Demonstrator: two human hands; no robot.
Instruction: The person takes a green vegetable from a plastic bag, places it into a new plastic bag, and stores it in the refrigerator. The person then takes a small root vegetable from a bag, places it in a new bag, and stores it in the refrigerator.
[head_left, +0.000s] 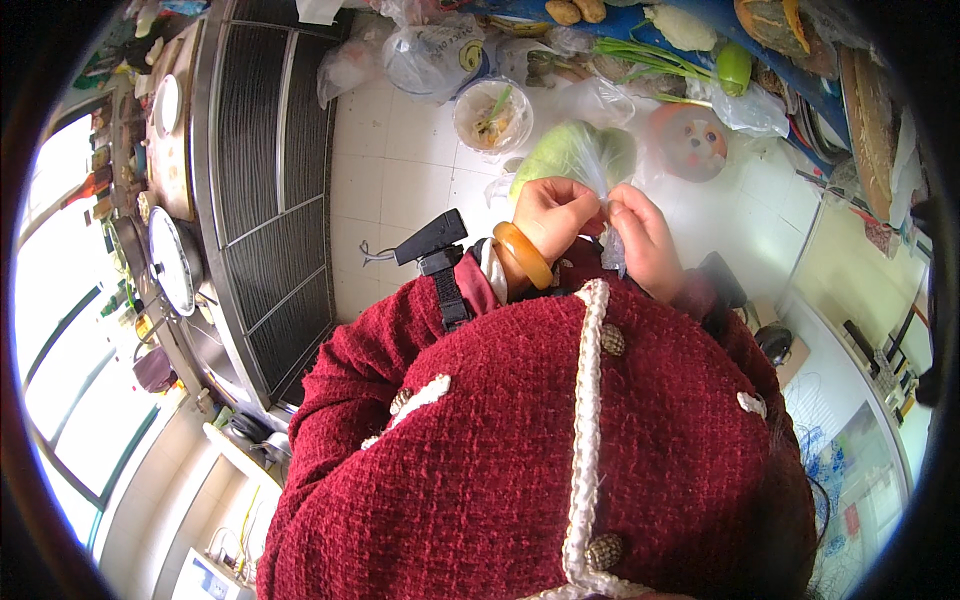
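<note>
A clear plastic bag (592, 154) with large pale green vegetables (551, 154) in it hangs in front of me, its neck gathered upward. My left hand (559, 214), with an amber-coloured bangle (523, 255) on the wrist, pinches the bag's twisted neck from the left. From the right, my right hand (643, 236) pinches the same neck, close beside the left fingers. A crumpled end of the plastic hangs below my fingers. Which vegetable is inside cannot be told for sure.
Beyond the bag stand a lined waste bin (493, 116) with scraps and a round stool with a dog picture (688, 142). Plastic bags, spring onions (652, 58) and a green squash (733, 69) lie behind. Dark cabinets (255, 112) line the left.
</note>
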